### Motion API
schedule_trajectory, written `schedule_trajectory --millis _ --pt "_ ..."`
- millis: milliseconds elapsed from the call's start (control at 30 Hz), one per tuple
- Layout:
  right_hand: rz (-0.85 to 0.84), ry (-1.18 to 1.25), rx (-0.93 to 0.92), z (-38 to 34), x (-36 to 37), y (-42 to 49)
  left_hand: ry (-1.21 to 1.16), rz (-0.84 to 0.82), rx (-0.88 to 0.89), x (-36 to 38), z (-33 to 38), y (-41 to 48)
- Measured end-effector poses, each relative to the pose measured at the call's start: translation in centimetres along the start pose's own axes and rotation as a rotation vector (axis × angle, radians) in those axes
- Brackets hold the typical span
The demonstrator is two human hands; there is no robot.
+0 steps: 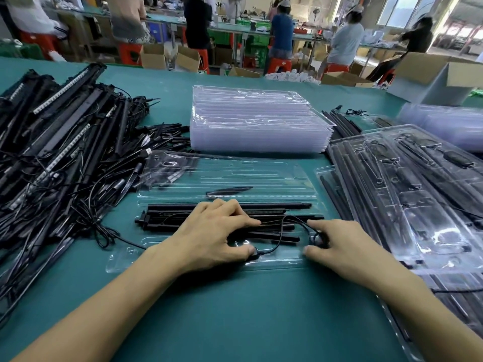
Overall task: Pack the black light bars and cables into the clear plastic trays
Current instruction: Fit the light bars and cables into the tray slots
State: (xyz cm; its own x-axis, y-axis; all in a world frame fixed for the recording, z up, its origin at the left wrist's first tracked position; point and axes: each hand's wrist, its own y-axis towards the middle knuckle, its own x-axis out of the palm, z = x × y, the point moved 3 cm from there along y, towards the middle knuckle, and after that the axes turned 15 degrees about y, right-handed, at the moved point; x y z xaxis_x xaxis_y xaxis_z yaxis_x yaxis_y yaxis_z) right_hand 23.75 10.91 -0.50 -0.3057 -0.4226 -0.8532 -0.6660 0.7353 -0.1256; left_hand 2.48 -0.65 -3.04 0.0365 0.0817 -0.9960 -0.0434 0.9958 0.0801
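Note:
An open clear plastic tray lies on the green table in front of me, its lid half folded back. Several black light bars lie in its near half. A thin black cable loops over them. My left hand rests with its fingers spread on the bars, and its thumb presses the cable's small inline piece. My right hand has index finger and thumb stretched out on the tray, either side of a coiled end of the cable.
A big loose pile of light bars and cables fills the table's left. A stack of empty clear trays stands behind the open tray. Packed trays overlap at the right, a cardboard box beyond. People work at far benches.

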Motion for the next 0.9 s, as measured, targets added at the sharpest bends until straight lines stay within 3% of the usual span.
schedule_trajectory --millis 167,233,367,467,500,533,633,800,900 --pt "0.056 -0.268 0.067 -0.6 0.2 1.1 0.085 -0.002 0.026 -1.2 1.6 1.1" --pt "0.127 -0.229 0.031 0.0 -0.4 1.6 0.058 -0.020 0.077 -1.3 2.5 1.4" --pt "0.343 0.313 -0.141 0.9 -3.3 1.5 0.043 -0.045 0.142 -0.7 3.5 1.6" --pt "0.252 0.854 -0.188 1.0 -3.6 1.3 0.084 -0.034 0.170 -0.3 3.6 1.5" --pt "0.206 0.928 -0.171 0.8 -3.3 1.3 0.112 -0.030 0.186 -0.1 3.7 1.3" --pt "0.182 0.901 -0.172 0.6 -3.2 1.3 0.138 -0.030 0.206 0.1 3.8 1.3" --pt "0.181 0.494 -0.199 0.5 -3.3 1.3 0.196 -0.056 0.255 0.6 4.3 1.1" --pt "0.017 0.092 -0.028 0.1 -2.2 1.3 0.220 -0.044 0.259 0.8 4.5 1.1" --pt "-0.053 0.104 -0.077 -0.6 -1.1 1.0 0.210 -0.068 0.235 0.8 4.5 1.3"
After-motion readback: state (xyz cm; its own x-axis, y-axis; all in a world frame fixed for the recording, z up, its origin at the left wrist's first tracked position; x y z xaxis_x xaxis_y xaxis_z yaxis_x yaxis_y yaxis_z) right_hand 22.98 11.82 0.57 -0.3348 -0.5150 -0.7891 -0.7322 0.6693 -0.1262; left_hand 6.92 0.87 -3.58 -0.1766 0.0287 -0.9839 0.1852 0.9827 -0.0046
